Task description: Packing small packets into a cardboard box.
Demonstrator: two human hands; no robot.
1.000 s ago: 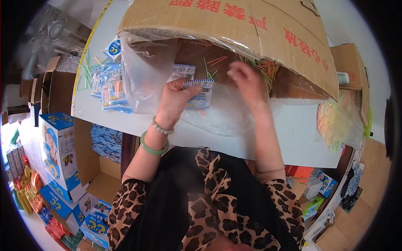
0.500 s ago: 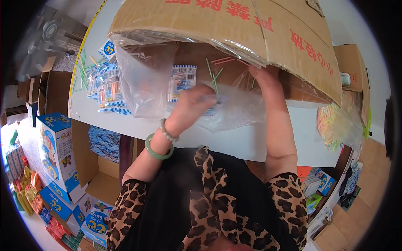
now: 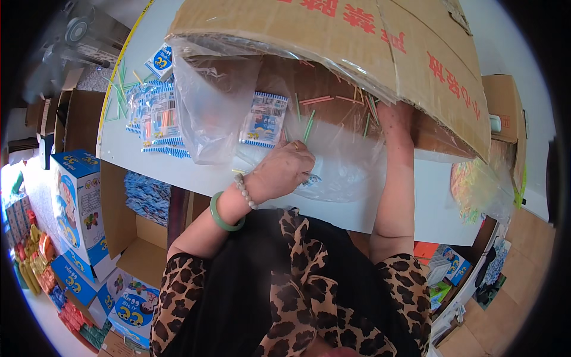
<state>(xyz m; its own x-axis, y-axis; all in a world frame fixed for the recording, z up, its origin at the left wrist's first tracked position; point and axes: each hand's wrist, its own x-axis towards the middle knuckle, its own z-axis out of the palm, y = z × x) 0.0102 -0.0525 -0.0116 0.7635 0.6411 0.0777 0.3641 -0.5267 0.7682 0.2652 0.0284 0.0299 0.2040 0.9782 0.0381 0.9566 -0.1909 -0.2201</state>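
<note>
The person wears leopard-print sleeves (image 3: 178, 291) and a pale green bangle (image 3: 231, 226) on the left arm. The left hand (image 3: 281, 171) is curled around a small blue-and-white plastic packet (image 3: 313, 179), mostly hidden beneath its fingers, above a clear plastic liner (image 3: 348, 185) spread over the near part of a white desk (image 3: 437, 208). The right hand (image 3: 395, 116), well apart from the left, reaches inside a large brown cardboard carton (image 3: 297, 27) lying open toward the person; its fingers are hidden, so their grip cannot be told. A flat blue-and-white printed packet (image 3: 265, 119) lies near the left hand, beside thin green sticks (image 3: 309, 127). Farther in are thin red sticks (image 3: 316, 100); left of the liner sits a pile of similar packets (image 3: 158, 116).
</note>
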